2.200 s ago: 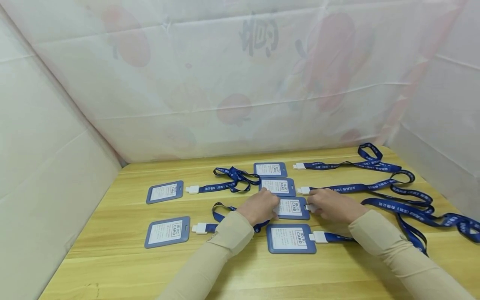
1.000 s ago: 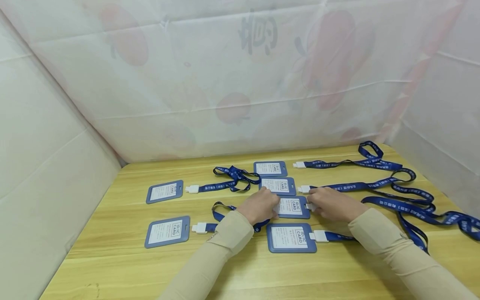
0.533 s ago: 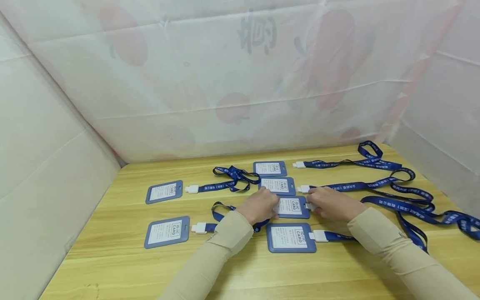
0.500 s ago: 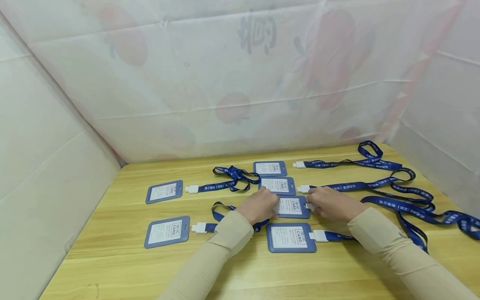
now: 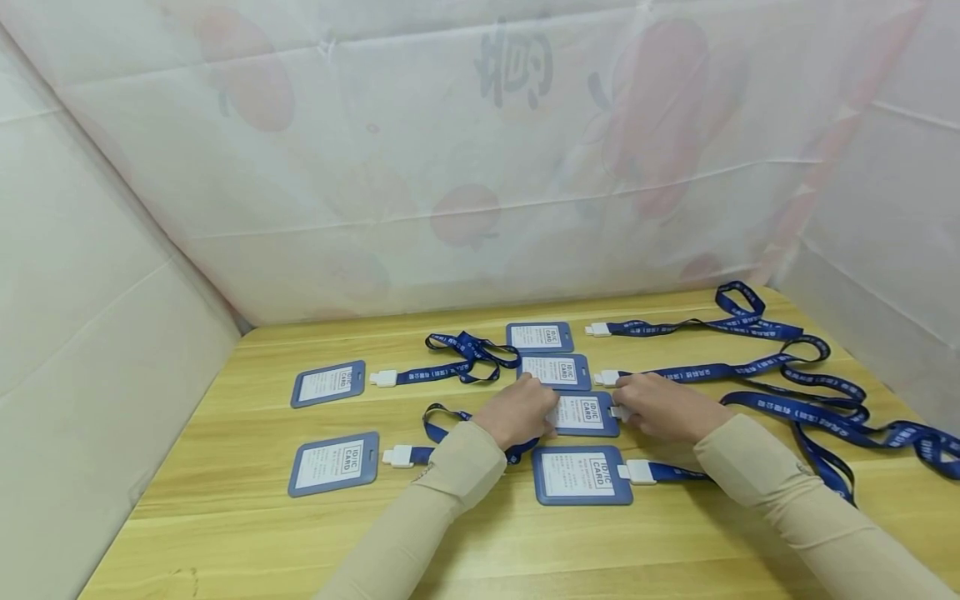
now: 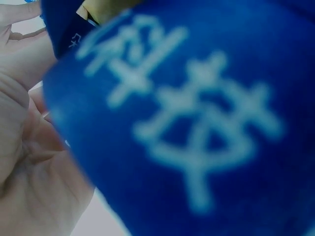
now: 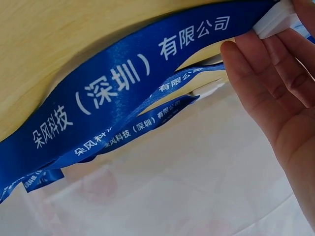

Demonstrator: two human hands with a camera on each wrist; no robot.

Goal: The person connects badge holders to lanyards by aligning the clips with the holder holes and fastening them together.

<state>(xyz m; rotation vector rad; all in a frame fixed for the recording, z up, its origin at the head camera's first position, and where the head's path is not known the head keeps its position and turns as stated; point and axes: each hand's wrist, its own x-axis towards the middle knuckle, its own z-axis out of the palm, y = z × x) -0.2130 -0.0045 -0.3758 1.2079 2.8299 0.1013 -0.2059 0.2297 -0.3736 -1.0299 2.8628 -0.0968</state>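
Note:
In the head view my left hand holds the left end of a blue-framed ID card holder, covering that end. Across from it, my right hand pinches the white clip of a blue lanyard, right at the slotted end of the same holder. The right wrist view shows this white clip between thumb and fingers, with the printed strap running away from it. A blurred blue strap fills most of the left wrist view and hides part of the left palm.
Nearest the person, a card holder has a lanyard clip at its slot. Two more holders lie behind, and others at left, with lanyards beside them. Loose straps spread rightward over the wooden table. White cloth encloses it.

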